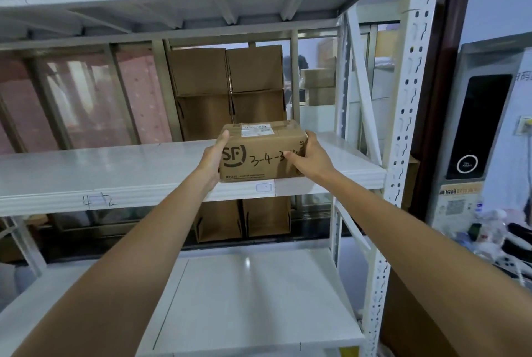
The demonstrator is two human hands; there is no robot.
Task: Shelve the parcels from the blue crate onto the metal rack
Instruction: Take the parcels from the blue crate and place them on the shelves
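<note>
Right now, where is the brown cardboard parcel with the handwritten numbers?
In the head view, the brown cardboard parcel sits at the front edge of the white metal rack's middle shelf, right of centre, held between the left hand and right hand.

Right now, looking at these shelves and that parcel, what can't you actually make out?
- Blue crate: outside the head view, so how many parcels remain is unknown.
- Shipping label on the parcel: print too small.
- Handwritten number: its end is covered by the right hand.
- Parcel's underside: the left hand and the shelf edge hide whether it rests fully.
</note>
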